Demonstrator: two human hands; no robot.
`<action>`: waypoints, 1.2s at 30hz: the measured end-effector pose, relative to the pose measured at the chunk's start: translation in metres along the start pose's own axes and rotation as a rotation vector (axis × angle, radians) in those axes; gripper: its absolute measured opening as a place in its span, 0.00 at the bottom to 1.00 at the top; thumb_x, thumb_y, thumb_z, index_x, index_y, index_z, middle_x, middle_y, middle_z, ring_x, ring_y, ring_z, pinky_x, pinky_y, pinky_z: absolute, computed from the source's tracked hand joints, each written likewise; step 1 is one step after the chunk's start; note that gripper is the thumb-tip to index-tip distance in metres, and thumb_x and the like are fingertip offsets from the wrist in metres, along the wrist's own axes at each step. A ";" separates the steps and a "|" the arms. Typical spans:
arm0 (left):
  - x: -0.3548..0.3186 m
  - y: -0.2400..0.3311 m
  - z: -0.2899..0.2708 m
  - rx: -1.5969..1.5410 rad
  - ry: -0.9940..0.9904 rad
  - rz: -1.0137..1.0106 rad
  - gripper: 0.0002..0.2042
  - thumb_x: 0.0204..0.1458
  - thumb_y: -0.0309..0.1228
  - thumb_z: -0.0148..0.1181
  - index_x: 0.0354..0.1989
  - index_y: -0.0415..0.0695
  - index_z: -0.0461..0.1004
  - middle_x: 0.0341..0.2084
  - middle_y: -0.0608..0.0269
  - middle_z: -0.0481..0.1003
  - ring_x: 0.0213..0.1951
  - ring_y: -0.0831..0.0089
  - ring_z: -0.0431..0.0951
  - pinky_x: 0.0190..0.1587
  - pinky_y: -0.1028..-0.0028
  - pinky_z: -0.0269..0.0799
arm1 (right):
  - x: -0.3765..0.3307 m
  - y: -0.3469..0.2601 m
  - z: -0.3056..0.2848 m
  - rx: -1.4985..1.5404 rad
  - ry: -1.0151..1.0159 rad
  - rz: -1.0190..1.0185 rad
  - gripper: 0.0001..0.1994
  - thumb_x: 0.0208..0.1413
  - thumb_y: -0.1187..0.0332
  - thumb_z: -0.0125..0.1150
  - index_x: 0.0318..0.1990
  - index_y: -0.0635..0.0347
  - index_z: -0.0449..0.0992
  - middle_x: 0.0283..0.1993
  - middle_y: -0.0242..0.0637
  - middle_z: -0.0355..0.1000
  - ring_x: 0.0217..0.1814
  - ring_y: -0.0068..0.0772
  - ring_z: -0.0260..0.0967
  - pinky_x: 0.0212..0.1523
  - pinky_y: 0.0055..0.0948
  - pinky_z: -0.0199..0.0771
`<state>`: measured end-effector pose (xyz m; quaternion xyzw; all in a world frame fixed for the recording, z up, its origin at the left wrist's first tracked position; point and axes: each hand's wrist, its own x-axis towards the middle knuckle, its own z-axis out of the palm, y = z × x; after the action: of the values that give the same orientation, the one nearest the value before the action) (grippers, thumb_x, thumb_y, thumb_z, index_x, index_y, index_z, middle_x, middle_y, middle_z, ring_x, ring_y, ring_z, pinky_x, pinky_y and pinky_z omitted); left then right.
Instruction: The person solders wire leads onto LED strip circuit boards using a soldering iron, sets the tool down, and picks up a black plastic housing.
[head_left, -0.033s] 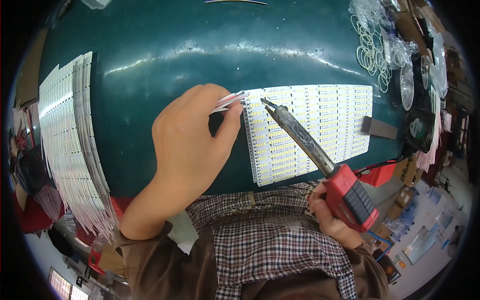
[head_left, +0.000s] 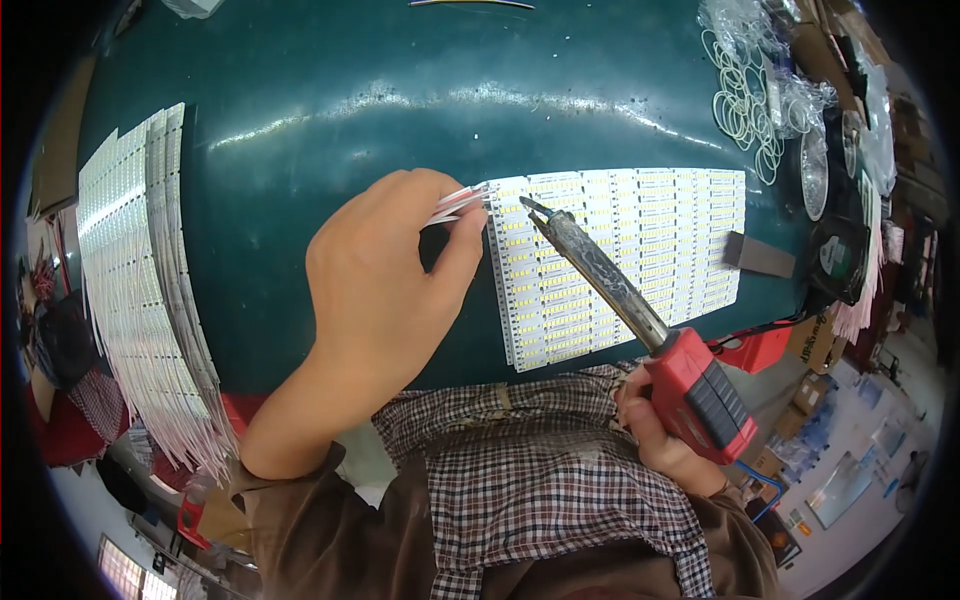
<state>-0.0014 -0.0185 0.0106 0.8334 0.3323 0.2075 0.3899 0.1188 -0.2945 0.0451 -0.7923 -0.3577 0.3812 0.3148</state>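
My left hand [head_left: 385,265] pinches a small bunch of thin white and red wires [head_left: 455,203] between thumb and fingers. The wire ends lie at the upper left corner of a panel of white LED strip boards [head_left: 610,265] with rows of yellow chips. In my right hand [head_left: 655,425] is a red and black soldering gun [head_left: 700,393], gripped low by its handle. Its dark shaft slants up and left over the panel, with the tip near the panel's upper left part. Whether the tip touches the boards I cannot tell.
Left on the green table [head_left: 330,130] lies a stack of LED strip boards [head_left: 135,230] with wires [head_left: 190,430] trailing off the near edge. A grey metal block [head_left: 760,256] rests against the panel's right side. Beyond are pale loops of cord [head_left: 740,100] and a black fan-like device [head_left: 838,258].
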 end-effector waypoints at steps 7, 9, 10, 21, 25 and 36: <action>-0.004 -0.005 0.003 0.024 -0.002 -0.013 0.05 0.50 0.25 0.68 0.35 0.40 0.80 0.25 0.68 0.76 0.18 0.83 0.59 0.21 0.79 0.54 | 0.006 -0.002 0.006 -0.018 0.066 -0.130 0.13 0.48 0.72 0.69 0.42 0.64 0.78 0.34 0.42 0.75 0.31 0.42 0.75 0.30 0.33 0.75; -0.004 -0.005 0.003 0.026 0.005 -0.016 0.05 0.50 0.25 0.68 0.34 0.40 0.80 0.25 0.68 0.77 0.19 0.83 0.59 0.21 0.79 0.54 | 0.007 -0.002 0.005 -0.036 0.031 -0.126 0.14 0.49 0.72 0.69 0.43 0.66 0.78 0.34 0.43 0.75 0.30 0.43 0.75 0.30 0.33 0.75; -0.004 -0.005 0.004 0.025 0.005 -0.016 0.05 0.50 0.25 0.68 0.34 0.40 0.80 0.25 0.68 0.77 0.19 0.83 0.59 0.21 0.79 0.54 | 0.008 -0.003 0.005 -0.043 0.020 -0.124 0.14 0.49 0.72 0.69 0.43 0.66 0.77 0.34 0.43 0.75 0.30 0.43 0.75 0.30 0.33 0.75; -0.003 -0.005 0.006 0.042 0.025 0.025 0.05 0.50 0.26 0.68 0.34 0.39 0.80 0.26 0.65 0.78 0.19 0.80 0.64 0.22 0.77 0.57 | 0.013 -0.004 0.007 0.013 -0.043 -0.030 0.15 0.49 0.74 0.68 0.45 0.67 0.77 0.35 0.45 0.75 0.31 0.45 0.76 0.31 0.34 0.76; -0.003 -0.005 0.006 0.053 0.028 0.028 0.05 0.49 0.25 0.69 0.33 0.39 0.80 0.26 0.65 0.77 0.18 0.79 0.65 0.22 0.77 0.58 | 0.013 -0.002 0.008 0.001 0.015 -0.136 0.14 0.49 0.74 0.68 0.45 0.66 0.77 0.34 0.44 0.75 0.30 0.44 0.76 0.30 0.33 0.75; -0.002 -0.006 0.005 0.069 0.003 0.034 0.05 0.50 0.26 0.68 0.34 0.39 0.80 0.26 0.65 0.78 0.20 0.79 0.67 0.22 0.77 0.58 | 0.006 -0.003 0.006 0.033 0.016 -0.075 0.12 0.50 0.72 0.69 0.43 0.65 0.78 0.32 0.40 0.74 0.27 0.37 0.74 0.27 0.30 0.73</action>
<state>-0.0023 -0.0192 0.0027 0.8516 0.3255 0.2038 0.3569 0.1155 -0.2861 0.0423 -0.7760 -0.3781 0.3689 0.3446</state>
